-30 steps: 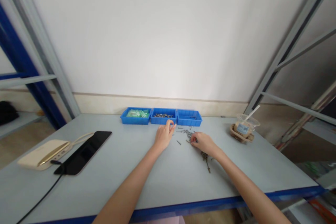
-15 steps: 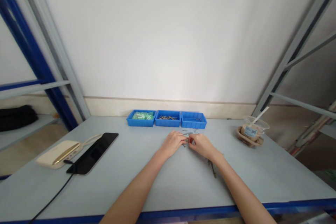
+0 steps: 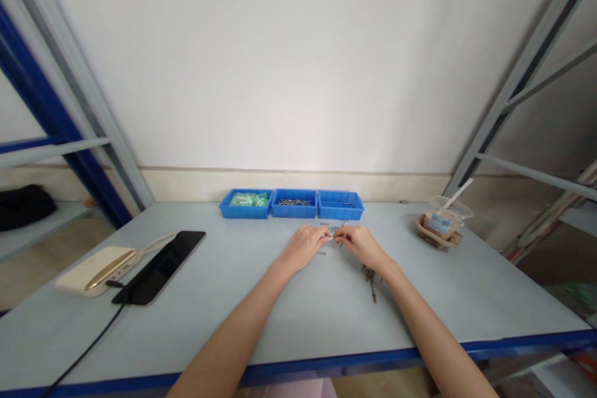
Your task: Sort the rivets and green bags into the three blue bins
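Left hand [image 3: 304, 246] and right hand [image 3: 362, 245] had fingertips bunched together, couldn't tell on what; loose screw [image 3: 321, 253] at their 7 o'clock lay roughly 9-to-3.

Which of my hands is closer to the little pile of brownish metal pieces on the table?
Right. Your right hand is just beyond the brownish metal pieces. Your left hand is farther off, beyond them and to the left.

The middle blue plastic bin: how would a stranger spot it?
At the far edge of the pale grey tabletop, by the white wall, three open blue plastic bins sit side by side. Take the middle one. Only it holds a heap of slim metal fasteners: the left bin has green and white contents, the right bin just a little metal.
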A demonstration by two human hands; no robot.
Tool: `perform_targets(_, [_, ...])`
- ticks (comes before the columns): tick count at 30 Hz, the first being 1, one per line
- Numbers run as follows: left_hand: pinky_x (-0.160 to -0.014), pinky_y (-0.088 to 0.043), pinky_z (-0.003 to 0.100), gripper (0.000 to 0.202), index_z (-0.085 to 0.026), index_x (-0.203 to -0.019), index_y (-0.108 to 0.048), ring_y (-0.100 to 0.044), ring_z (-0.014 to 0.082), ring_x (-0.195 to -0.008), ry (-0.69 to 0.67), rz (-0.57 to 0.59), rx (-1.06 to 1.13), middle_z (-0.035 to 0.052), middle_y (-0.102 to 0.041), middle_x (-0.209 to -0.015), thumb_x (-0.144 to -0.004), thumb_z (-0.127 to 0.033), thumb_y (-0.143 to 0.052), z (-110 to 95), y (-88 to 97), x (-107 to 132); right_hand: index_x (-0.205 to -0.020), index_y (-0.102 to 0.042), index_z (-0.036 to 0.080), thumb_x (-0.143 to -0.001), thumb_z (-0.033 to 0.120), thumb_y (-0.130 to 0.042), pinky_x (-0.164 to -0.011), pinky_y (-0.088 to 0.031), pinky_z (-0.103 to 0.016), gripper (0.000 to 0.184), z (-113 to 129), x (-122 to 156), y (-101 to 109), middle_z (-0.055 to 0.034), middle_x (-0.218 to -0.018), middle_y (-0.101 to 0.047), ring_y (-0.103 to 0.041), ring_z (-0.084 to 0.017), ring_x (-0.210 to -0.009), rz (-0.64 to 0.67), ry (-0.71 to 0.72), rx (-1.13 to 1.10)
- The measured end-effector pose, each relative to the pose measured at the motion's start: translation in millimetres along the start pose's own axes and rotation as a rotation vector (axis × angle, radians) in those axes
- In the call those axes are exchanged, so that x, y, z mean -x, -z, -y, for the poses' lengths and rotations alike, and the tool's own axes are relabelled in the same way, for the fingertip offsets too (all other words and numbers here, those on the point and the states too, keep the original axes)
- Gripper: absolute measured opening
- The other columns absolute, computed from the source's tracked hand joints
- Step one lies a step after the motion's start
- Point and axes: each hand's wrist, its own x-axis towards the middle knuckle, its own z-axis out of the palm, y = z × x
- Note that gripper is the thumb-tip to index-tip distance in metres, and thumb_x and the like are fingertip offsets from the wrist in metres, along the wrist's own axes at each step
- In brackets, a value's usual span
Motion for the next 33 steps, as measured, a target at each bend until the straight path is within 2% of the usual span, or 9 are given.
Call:
perform_targets(5, [-0.069,-0.041,0.028,0.027,-0.016,-0.085,-0.060,-0.061,0.0184,-0.072,0.019,0.001,-0.016,0.0044,-0.066,-0.079,-0.094,-0.027,-0.037,1.5,-2.2,0.0,-0.096,-0.063,0.022,-0.081,0.026,-0.054,-0.065,-0.041,-0.024,0.018,0.1,-1.7,-1.7,-0.0010,-0.083,-0.069,-0.059,-0.013,-0.066,0.019,-0.035,-0.026])
perform_targets(11, [-0.068,-0.039,0.030,0.050,-0.015,-0.067,-0.063,-0.060,0.0200,-0.066,0.141,-0.055,-0.022,0.0084,-0.065,-0.067,-0.095,-0.038,-0.029,5.6,-0.1,1.3,-0.082,-0.066,0.019,-0.084,0.028,-0.051,-0.063,-0.040,-0.022,0.017,-0.6,-13.3,1.4,-0.0004,-0.072,-0.069,-0.059,-0.013,-0.062,0.007,-0.076,-0.054])
perform_targets(16, [-0.064,-0.037,0.031,0.062,-0.015,-0.062,-0.064,-0.059,0.0205,-0.062,0.271,-0.107,0.012,0.0101,-0.064,-0.061,-0.096,-0.042,-0.020,15.0,2.3,2.6,-0.084,-0.066,0.016,-0.088,0.035,-0.045,-0.054,-0.039,-0.019,0.028,13.2,-69.6,11.8,-0.0004,-0.069,-0.069,-0.054,-0.009,-0.050,-0.004,-0.080,-0.176])
perform_targets(19, [-0.065,-0.037,0.030,0.062,-0.015,-0.065,-0.066,-0.060,0.0212,-0.064,0.275,-0.062,0.000,0.0106,-0.065,-0.063,-0.095,-0.044,-0.020,14.0,2.4,3.0,-0.103,-0.060,0.013,-0.094,0.035,-0.030,-0.053,-0.041,-0.019,0.038,27.6,-113.6,16.1,-0.0043,-0.082,-0.071,-0.052,-0.008,-0.046,-0.035,-0.128,-0.292])
perform_targets(22, [-0.066,-0.038,0.030,0.062,-0.014,-0.066,-0.067,-0.061,0.0220,-0.068,0.272,-0.003,-0.049,0.0118,-0.066,-0.066,-0.095,-0.045,-0.022,9.8,2.3,3.2,-0.112,-0.056,0.015,-0.094,0.036,-0.033,-0.063,-0.044,-0.022,0.037,35.5,-130.7,22.7,-0.0049,-0.082,-0.070,-0.059,-0.011,-0.058,-0.083,-0.181,-0.170])
perform_targets(25, [-0.067,-0.038,0.031,0.060,-0.015,-0.065,-0.066,-0.061,0.0233,-0.069,0.246,-0.008,-0.062,0.0127,-0.066,-0.067,-0.095,-0.043,-0.022,7.3,2.1,2.8,-0.104,-0.061,0.020,-0.085,0.028,-0.052,-0.073,-0.042,-0.025,0.023,31.3,-105.1,34.3,-0.0040,-0.089,-0.068,-0.060,-0.016,-0.080,-0.091,-0.117,0.072])
perform_targets(28, [-0.067,-0.039,0.031,0.059,-0.015,-0.064,-0.066,-0.062,0.0236,-0.067,0.189,-0.021,-0.028,0.0124,-0.066,-0.066,-0.095,-0.041,-0.023,5.7,1.0,1.9,-0.092,-0.066,0.022,-0.077,0.021,-0.060,-0.069,-0.042,-0.023,0.015,16.8,-51.5,47.0,-0.0016,-0.096,-0.065,-0.058,-0.014,-0.080,0.234,0.064,0.089])
perform_targets(30, [-0.068,-0.039,0.030,0.057,-0.016,-0.065,-0.067,-0.062,0.0226,-0.066,0.149,-0.001,-0.018,0.0115,-0.067,-0.067,-0.096,-0.040,-0.025,3.4,0.2,1.5,-0.089,-0.067,0.023,-0.072,0.018,-0.064,-0.066,-0.042,-0.022,0.017,5.1,-14.8,53.7,-0.0016,-0.093,-0.063,-0.057,-0.014,-0.076,0.380,0.049,0.109])
perform_targets(33, [-0.068,-0.039,0.029,0.054,-0.016,-0.066,-0.067,-0.062,0.0213,-0.065,0.106,0.041,-0.011,0.0102,-0.067,-0.067,-0.095,-0.037,-0.027,-1.0,0.0,1.5,-0.089,-0.068,0.024,-0.069,0.018,-0.067,-0.064,-0.042,-0.023,0.021,-10.7,25.1,57.2,-0.0007,-0.089,-0.060,-0.057,-0.014,-0.073,0.418,-0.043,0.158])
